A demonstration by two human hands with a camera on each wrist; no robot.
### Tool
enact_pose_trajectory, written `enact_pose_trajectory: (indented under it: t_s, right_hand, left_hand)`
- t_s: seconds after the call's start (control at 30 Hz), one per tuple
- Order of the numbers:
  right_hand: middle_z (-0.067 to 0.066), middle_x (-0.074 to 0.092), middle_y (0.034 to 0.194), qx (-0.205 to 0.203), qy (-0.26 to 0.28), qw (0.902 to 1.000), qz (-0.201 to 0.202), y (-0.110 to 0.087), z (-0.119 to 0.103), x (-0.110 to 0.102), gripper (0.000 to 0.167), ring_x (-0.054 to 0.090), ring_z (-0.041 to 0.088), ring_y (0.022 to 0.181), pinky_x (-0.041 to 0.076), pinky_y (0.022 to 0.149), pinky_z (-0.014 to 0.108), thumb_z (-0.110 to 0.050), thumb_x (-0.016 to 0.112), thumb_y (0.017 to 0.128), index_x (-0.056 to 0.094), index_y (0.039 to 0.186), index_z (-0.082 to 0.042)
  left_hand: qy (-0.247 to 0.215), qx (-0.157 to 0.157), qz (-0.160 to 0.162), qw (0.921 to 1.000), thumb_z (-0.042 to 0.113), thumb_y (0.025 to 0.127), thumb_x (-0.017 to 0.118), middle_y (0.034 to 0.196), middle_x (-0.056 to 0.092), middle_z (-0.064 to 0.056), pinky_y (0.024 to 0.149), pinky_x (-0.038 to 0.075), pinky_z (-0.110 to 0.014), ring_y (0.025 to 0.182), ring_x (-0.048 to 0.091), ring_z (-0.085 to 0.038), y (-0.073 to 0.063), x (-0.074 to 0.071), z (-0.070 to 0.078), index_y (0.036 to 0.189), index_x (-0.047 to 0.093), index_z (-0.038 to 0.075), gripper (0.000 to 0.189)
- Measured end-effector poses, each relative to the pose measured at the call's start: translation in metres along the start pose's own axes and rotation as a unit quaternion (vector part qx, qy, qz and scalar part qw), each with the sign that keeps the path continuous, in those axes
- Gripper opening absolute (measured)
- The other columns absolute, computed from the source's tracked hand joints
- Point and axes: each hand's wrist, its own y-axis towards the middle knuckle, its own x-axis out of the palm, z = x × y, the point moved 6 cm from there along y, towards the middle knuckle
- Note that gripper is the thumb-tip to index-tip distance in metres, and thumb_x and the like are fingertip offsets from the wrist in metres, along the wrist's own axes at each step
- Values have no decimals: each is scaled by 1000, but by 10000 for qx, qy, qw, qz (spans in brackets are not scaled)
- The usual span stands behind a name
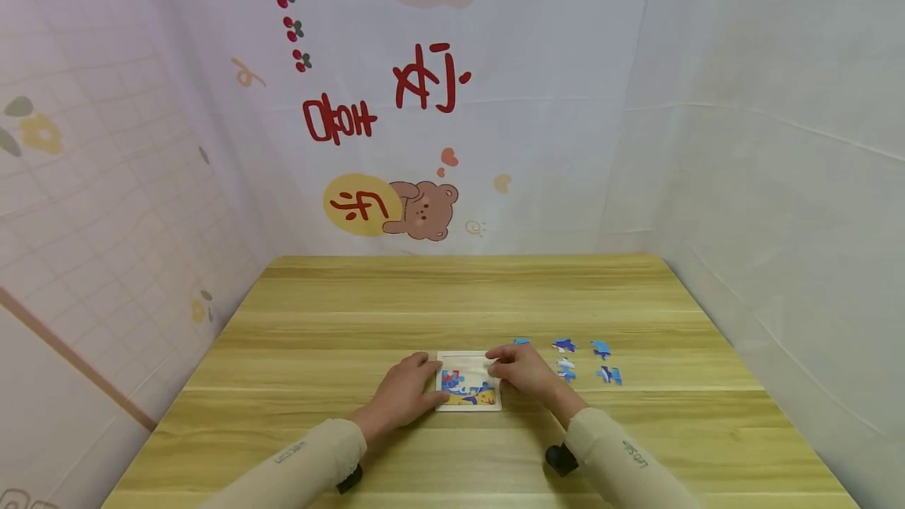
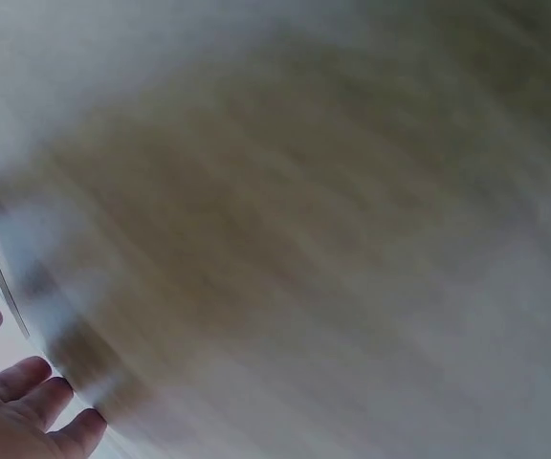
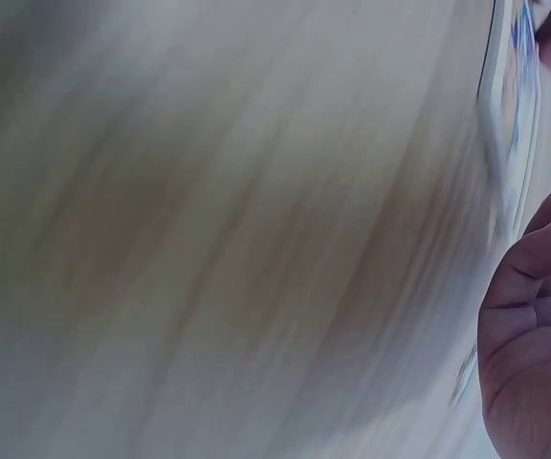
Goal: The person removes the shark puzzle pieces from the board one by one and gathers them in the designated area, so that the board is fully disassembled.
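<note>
A small white-bordered puzzle tray (image 1: 468,408) lies near the front of the table, partly filled with a blue, red and yellow picture along its lower part. My left hand (image 1: 401,393) lies along its left side, thumb over the lower left border. In the left wrist view that hand's fingers (image 2: 38,392) are spread and loosely bent beside the tray's edge. My right hand (image 1: 526,371) reaches over the tray's upper right corner. Its fingers (image 3: 534,263) curl toward the thumb in the right wrist view; I cannot tell whether a piece is between them.
To the right of the tray lie several loose blue-and-white jigsaw pieces, such as a dark blue one (image 1: 564,345), a lower one (image 1: 566,370) and one at the far right (image 1: 610,375). Another piece (image 1: 522,341) shows just behind my right hand. White printed curtains (image 1: 551,140) enclose the wooden table (image 1: 339,320).
</note>
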Motion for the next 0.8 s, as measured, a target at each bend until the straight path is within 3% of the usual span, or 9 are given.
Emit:
enact_pose_trajectory:
  t_s: [0.27, 0.4, 0.63, 0.8]
  right_hand:
    - [5, 63, 84, -41, -148, 9997, -211, 9, -13, 34, 26, 57, 15, 65, 48, 58, 29, -5, 64, 94, 67, 119, 3]
    - [5, 62, 83, -53, -316, 9993, -216, 11, -12, 38, 26, 55, 15, 65, 46, 57, 27, -5, 64, 93, 67, 117, 2]
    - [2, 64, 91, -308, -893, 9954, -189, 14, -11, 42, 24, 54, 16, 79, 48, 71, 31, -7, 68, 88, 72, 111, -1]
    - [1, 66, 91, -416, -1226, 9913, -238, 13, -16, 45, 22, 56, 15, 80, 49, 74, 34, -7, 69, 86, 74, 107, -4]
  left_hand:
    - [258, 76, -45, 9996, 37, 91, 72, 135, 53, -25, 103, 41, -54, 125, 51, -40, 1, 3, -2, 132, 61, 0, 56]
    - [388, 164, -24, 9991, 38, 90, 72, 134, 54, -24, 103, 41, -53, 125, 51, -39, 1, 6, -3, 131, 62, 0, 57]
    - [320, 119, -127, 9993, 40, 91, 71, 136, 53, -24, 105, 38, -56, 128, 48, -40, 3, 8, -7, 131, 62, 1, 57]
    - [313, 108, -108, 9994, 40, 90, 70, 137, 53, -23, 105, 38, -56, 129, 48, -40, 4, 10, -9, 131, 63, 2, 57]
